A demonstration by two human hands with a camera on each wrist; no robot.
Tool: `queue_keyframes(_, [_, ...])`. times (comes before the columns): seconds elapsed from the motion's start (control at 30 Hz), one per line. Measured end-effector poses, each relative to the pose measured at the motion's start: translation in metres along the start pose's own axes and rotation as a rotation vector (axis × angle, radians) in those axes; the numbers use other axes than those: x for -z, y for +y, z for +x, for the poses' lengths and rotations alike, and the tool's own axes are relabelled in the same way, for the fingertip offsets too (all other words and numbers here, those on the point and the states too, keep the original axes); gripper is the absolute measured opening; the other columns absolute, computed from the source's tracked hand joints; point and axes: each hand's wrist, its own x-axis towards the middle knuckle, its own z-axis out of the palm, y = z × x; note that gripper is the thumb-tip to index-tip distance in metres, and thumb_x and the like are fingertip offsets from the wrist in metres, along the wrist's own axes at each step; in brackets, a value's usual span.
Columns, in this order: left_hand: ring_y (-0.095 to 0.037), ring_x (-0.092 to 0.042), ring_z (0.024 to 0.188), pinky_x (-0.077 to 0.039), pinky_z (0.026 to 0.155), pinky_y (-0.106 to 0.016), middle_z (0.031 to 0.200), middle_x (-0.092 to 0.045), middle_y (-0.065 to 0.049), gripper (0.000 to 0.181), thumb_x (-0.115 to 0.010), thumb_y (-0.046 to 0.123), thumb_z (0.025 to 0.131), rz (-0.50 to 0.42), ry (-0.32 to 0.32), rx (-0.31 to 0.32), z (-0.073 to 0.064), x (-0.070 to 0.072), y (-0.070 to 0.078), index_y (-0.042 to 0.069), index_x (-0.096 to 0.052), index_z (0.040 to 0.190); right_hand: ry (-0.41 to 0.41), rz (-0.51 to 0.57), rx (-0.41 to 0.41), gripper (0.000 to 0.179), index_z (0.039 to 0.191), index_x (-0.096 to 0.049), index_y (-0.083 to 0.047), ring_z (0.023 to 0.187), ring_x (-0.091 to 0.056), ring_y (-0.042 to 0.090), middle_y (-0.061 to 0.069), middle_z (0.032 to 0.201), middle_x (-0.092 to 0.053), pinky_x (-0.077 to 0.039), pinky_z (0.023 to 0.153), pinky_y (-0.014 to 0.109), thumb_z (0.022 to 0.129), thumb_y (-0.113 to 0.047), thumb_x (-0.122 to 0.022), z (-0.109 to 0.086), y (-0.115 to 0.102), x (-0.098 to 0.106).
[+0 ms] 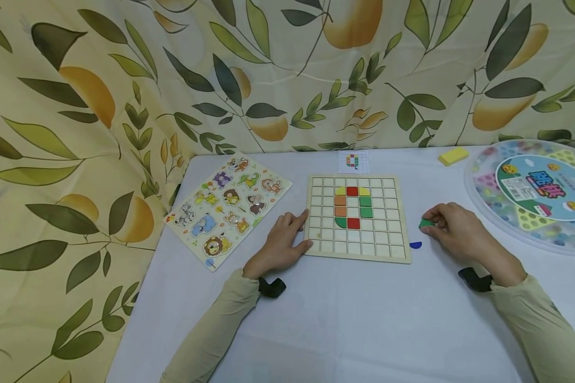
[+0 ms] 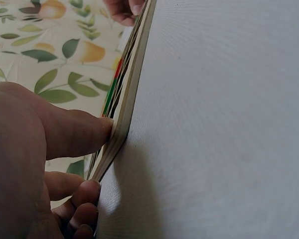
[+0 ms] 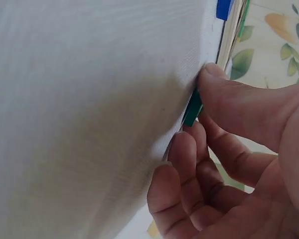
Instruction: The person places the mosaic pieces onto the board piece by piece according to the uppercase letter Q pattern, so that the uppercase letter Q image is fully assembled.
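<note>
A wooden grid board [image 1: 393, 254] lies on the table, with a ring of red, yellow, orange and green tiles [image 1: 366, 207] set in its squares. At the board's left edge my left hand [image 1: 280, 242] rests, index finger and thumb touching the frame. In the left wrist view the thumb [image 2: 84, 134] lies against the board's edge. My right hand [image 1: 452, 229], right of the board, pinches a green tile [image 3: 192, 108] between thumb and fingers, close to the tabletop. Beside the board's right edge lies a blue half-round tile [image 1: 415, 245].
Behind the board lies a small pattern card [image 1: 353, 161] showing a coloured ring. An animal puzzle board [image 1: 243, 208] lies to the left. On the right are a yellow block [image 1: 453, 156] and a large round clear box [image 1: 479, 213]. A leaf-printed curtain [image 1: 249, 32] hangs behind the table.
</note>
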Motion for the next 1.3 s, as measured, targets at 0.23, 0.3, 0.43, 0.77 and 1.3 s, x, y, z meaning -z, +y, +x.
queue_keyframes(0.23, [-0.019,-0.036,0.098,-0.030,0.085,-0.030,0.110,-0.048,-0.007,0.074,-0.065,0.024,0.103,-0.004,0.004,-0.011,0.000,0.000,0.000,0.000,-0.033,0.165,0.056,0.038,0.051,0.026,0.118,-0.066,0.005,0.089,-0.066,0.025,0.018,0.102,-0.072,-0.047,0.070,0.021,0.098,-0.009,-0.074,0.002,-0.005,-0.002])
queue_keyframes(0.3, [-0.019,-0.036,0.098,-0.030,0.085,-0.030,0.110,-0.048,-0.008,0.074,-0.065,0.025,0.103,-0.004,0.002,-0.013,0.000,0.000,0.000,0.000,-0.032,0.165,0.063,0.059,0.058,0.026,0.119,-0.066,0.004,0.090,-0.066,0.025,0.019,0.104,-0.073,-0.046,0.070,0.017,0.099,-0.009,-0.074,0.003,-0.007,-0.002])
queue_keyframes(0.43, [-0.019,-0.037,0.098,-0.030,0.085,-0.030,0.111,-0.048,-0.008,0.075,-0.065,0.026,0.104,0.000,0.001,-0.008,0.000,0.000,-0.001,0.001,-0.031,0.166,0.082,0.090,0.090,0.024,0.118,-0.069,0.002,0.088,-0.065,0.015,0.016,0.103,-0.074,-0.045,0.072,0.014,0.098,-0.010,-0.076,0.004,-0.012,-0.003])
queue_keyframes(0.77, [-0.020,-0.037,0.100,-0.030,0.085,-0.030,0.112,-0.048,-0.009,0.075,-0.065,0.026,0.104,-0.009,-0.008,0.006,0.001,0.001,-0.001,0.001,-0.030,0.166,0.074,0.166,0.107,0.025,0.119,-0.071,0.001,0.086,-0.058,0.002,0.013,0.101,-0.073,-0.045,0.073,0.009,0.097,-0.009,-0.078,0.012,-0.028,-0.011])
queue_keyframes(1.3, [-0.021,-0.037,0.100,-0.030,0.086,-0.031,0.112,-0.048,-0.009,0.075,-0.065,0.025,0.104,-0.015,-0.010,0.021,0.001,0.000,0.001,0.001,-0.031,0.166,-0.009,0.202,0.133,0.025,0.116,-0.073,-0.001,0.085,-0.062,0.014,0.007,0.098,-0.073,-0.049,0.072,0.018,0.095,-0.013,-0.080,0.021,-0.050,-0.015])
